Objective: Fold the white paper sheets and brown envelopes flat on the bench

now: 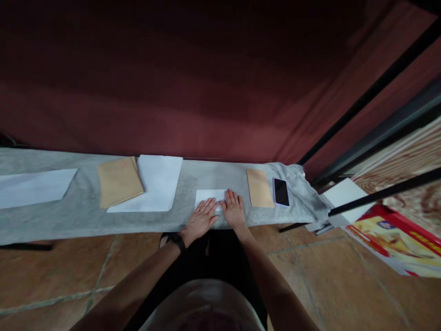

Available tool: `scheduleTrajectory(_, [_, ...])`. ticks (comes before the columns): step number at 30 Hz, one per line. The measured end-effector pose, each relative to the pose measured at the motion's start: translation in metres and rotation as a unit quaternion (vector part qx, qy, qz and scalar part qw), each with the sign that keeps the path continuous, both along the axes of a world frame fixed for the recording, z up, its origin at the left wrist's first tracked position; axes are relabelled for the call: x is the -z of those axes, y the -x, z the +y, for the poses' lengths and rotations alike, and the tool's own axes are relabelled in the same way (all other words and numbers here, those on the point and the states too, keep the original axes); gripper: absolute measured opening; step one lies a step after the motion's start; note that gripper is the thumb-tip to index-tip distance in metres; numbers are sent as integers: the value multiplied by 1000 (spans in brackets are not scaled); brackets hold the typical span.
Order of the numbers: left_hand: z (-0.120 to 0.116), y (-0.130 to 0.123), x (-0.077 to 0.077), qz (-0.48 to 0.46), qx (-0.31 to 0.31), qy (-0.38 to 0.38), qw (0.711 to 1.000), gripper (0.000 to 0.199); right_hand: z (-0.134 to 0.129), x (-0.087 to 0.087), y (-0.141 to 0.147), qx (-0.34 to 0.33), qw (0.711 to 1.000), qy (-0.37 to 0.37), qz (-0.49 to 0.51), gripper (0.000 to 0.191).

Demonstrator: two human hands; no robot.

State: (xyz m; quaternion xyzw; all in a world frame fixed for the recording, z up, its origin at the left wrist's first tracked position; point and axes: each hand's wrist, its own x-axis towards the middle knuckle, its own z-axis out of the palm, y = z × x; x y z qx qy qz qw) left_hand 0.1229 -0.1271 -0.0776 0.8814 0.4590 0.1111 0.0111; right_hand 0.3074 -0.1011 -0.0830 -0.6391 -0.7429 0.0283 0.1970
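Observation:
A small white sheet of paper (211, 193) lies on the grey cloth of the narrow table, and both of my hands rest on it. My left hand (201, 219), with a dark band at the wrist, lies flat over its lower left part, fingers stretched out. On its right end lies my right hand (233, 209), also flat, fingers pointing away from me. The thumbs come close together over the paper's lower edge. Whether the paper is folded I cannot tell. To the right is a tan paper piece (260, 188), apart from my hand.
A phone (281, 192) lies near the right end of the grey cloth (86, 225). Leftward are a stack of white sheets (160, 181), folded brown paper (119, 181) and another white sheet (34, 186). A red and yellow box (396, 239) stands beyond black bars at right.

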Motion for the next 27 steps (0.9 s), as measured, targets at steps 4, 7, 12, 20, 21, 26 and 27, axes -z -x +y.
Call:
scheduleTrajectory(4, [-1,3,0,3,7,2,1000,57,-11,0,2,-46,999,-16,19,48])
scheduleTrajectory(7, [-1,2,0,4,9,0,1000,58,-28,3,4,-105,994,-16,14,47])
scheduleTrajectory(12, [-2,3,1,-4,17,-4,1000,60,-47,8,-1,-110,994,-14,-16,49])
scheduleTrajectory(20, [-9,12,-2,-7,6,-4,1000,62,-50,10,-5,-98,994,-27,-33,52])
scheduleTrajectory(21, [-10,14,-3,-6,5,-5,1000,61,-51,11,-5,-95,995,-28,-34,52])
scheduleTrajectory(26, [-12,23,-5,-10,-8,1,1000,62,-55,12,-9,-83,995,-33,-37,53])
scheduleTrajectory(27, [-12,25,-4,-11,-12,2,1000,63,-56,12,-10,-80,996,-34,-38,53])
